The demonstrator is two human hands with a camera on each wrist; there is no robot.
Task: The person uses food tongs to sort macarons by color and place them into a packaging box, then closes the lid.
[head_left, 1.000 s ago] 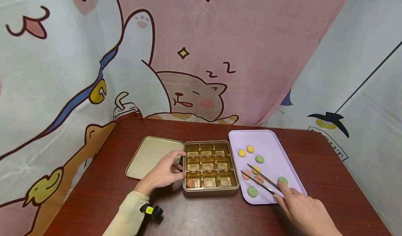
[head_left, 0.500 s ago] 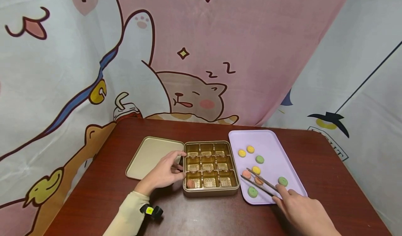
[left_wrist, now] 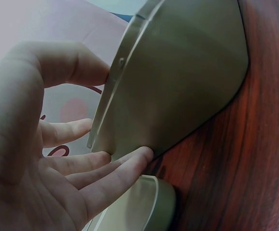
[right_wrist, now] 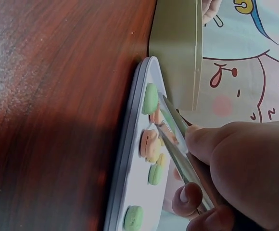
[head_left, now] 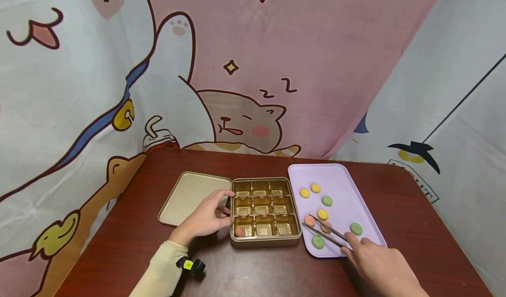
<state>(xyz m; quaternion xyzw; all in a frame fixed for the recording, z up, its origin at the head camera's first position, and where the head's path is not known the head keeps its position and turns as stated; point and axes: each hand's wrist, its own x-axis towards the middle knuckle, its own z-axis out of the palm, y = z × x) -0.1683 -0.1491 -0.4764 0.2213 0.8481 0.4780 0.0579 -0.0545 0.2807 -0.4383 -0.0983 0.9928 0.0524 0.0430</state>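
My right hand [head_left: 379, 259] grips a pair of metal tongs [head_left: 336, 235] over the lilac tray [head_left: 340, 178]. The tong tips straddle a pink macaron [head_left: 309, 220], and a second pink macaron [head_left: 326, 226] lies right by the arms. In the right wrist view the tong arms stand apart, with a pink macaron [right_wrist: 155, 115] near their tips. My left hand [head_left: 209, 215] rests against the left side of a gold tin [head_left: 266, 242], its fingers extended. The left wrist view has the thumb at the tin's rim and fingertips on its wall [left_wrist: 178, 62]. One brownish-pink macaron [head_left: 240, 231] sits in the front-left compartment.
Left of the tin lies its flat gold lid [head_left: 189, 196], partly behind my left hand. Green macarons [head_left: 318, 241] and yellow macarons [head_left: 304, 193] are spread over the tray. The tray's left edge runs close beside the tin. A patterned cloth [head_left: 336, 68] hangs behind the table.
The tong tips have shifted slightly down and toward the left pink macaron. My right hand has moved a little left. The left hand and the tin have stayed put.
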